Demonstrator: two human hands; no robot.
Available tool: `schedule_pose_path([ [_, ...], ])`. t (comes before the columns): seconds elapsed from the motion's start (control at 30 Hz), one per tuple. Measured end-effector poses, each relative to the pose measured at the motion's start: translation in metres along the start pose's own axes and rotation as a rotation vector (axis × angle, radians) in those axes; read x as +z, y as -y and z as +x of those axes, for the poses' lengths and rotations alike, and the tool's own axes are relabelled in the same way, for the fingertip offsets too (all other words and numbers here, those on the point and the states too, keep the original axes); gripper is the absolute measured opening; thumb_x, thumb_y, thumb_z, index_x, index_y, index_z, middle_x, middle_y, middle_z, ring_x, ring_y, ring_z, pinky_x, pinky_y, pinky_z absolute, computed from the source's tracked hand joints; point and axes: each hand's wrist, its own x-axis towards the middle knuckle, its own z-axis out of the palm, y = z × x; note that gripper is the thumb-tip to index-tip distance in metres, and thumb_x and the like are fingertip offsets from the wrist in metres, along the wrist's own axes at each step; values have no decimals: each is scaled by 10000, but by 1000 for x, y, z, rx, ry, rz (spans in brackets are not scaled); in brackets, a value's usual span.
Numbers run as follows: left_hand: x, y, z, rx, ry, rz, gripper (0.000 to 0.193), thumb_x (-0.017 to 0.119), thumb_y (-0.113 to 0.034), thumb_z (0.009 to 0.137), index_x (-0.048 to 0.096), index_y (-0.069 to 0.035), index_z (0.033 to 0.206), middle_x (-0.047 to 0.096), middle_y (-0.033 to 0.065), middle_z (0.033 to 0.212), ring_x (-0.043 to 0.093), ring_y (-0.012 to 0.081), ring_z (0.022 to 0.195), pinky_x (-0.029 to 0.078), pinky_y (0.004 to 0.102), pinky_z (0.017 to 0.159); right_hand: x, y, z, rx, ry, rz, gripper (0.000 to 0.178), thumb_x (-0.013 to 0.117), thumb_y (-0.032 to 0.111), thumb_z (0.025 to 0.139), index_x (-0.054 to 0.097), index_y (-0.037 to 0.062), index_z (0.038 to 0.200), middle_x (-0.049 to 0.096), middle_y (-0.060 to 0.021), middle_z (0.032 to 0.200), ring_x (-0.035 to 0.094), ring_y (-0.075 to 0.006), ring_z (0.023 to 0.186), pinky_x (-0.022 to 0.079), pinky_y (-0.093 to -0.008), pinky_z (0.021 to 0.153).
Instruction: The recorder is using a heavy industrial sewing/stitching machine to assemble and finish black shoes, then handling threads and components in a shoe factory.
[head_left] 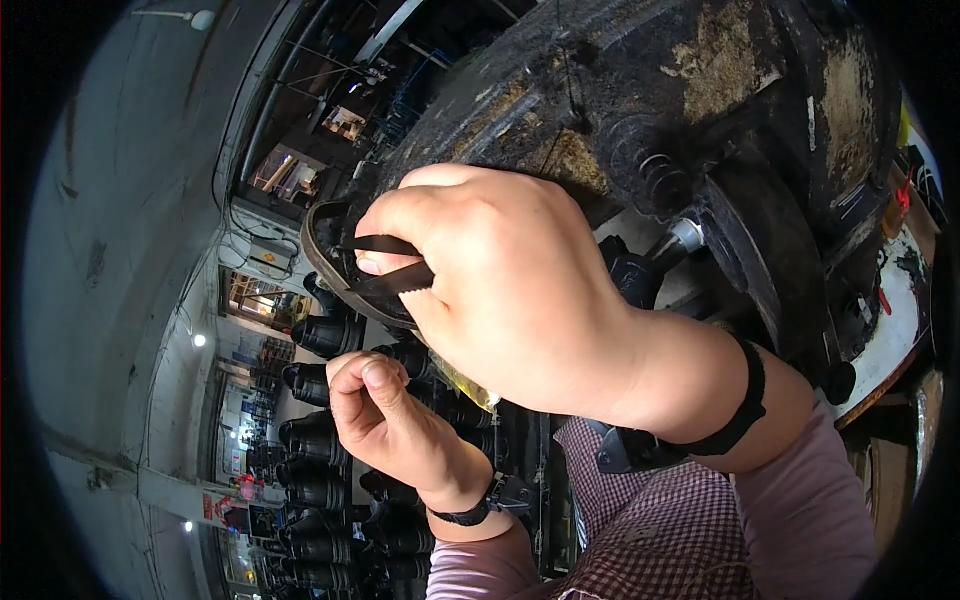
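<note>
My right hand (520, 280) is large in the middle of the view, its fingers curled round narrow black strips (385, 245). One lower strip has a fine toothed edge, and two pieces stick out past the thumb and fingers. A curved grey-brown band (315, 250) arcs just left of these fingers; whether it joins the strips I cannot tell. Below and to the left, my left hand (390, 415) is raised with fingers curled and thumb against the fingertips. Anything inside that pinch is hidden.
A dark, grimy machine (650, 130) with flaking patches fills the upper right, close to my right hand. Several black shoes (315, 435) stand in rows at lower left. A white worn surface (890, 330) lies at far right. A checked apron (670, 530) covers my front.
</note>
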Motion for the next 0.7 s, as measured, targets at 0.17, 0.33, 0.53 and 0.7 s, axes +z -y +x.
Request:
schedule_pose_path([
  [0.17, 0, 5, 10, -35, 22, -38, 145, 578, -102, 926, 592, 41, 901, 509, 37, 840, 437, 86, 710, 357, 207, 636, 0, 3, 0, 20, 36, -61, 146, 654, 105, 655, 636, -14, 738, 628, -137, 710, 664, -261, 657, 531, -333, 557],
  [0.33, 13, 4, 34, 133, 131, 167, 260, 569, 33, 896, 615, 65, 1149, 579, 78, 1011, 542, 114, 913, 435, 228, 820, 1, 7, -1, 29, 36, -124, 137, 660, 116, 649, 647, 13, 738, 634, -109, 715, 666, -253, 666, 530, -330, 559],
  [0.53, 18, 6, 35, 272, 28, 200, 109, 626, 31, 863, 673, 46, 960, 565, 63, 915, 542, 112, 807, 445, 225, 707, 1, 15, 0, 62, 54, -239, 96, 663, 139, 655, 666, 61, 712, 639, -81, 722, 664, -258, 682, 527, -354, 578],
  [0.7, 7, 9, 37, 231, 58, -19, 74, 539, -61, 920, 575, -1, 944, 539, 97, 1011, 512, 161, 909, 402, 279, 806, -14, 14, 1, 130, 114, 3, 146, 660, 136, 759, 703, 14, 829, 672, -166, 785, 662, -319, 740, 528, -382, 651],
])
